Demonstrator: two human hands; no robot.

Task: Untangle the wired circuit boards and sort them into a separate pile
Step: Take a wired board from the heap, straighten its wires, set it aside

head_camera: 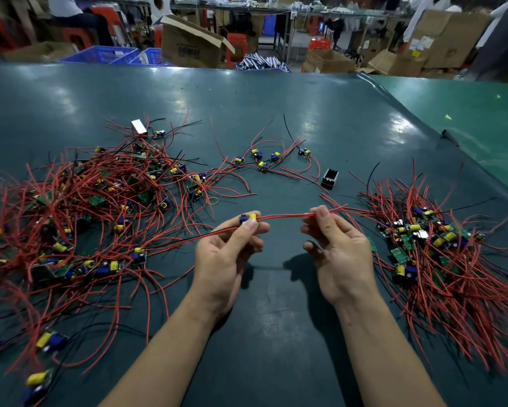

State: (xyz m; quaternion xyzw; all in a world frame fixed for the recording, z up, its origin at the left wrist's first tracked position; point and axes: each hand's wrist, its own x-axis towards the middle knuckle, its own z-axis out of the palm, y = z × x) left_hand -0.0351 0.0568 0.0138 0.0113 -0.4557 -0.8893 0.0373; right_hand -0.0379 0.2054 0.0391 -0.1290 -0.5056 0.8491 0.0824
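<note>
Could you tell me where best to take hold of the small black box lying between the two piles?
I would grip the black box across its two long side walls, coming straight down from above. It lies apart from the red wires, with its open face up, so its sides seem free.

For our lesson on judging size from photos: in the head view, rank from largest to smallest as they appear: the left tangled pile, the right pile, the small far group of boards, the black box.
1. left tangled pile
2. right pile
3. small far group of boards
4. black box

Farther things look smaller, but these gaps are wide.
</note>
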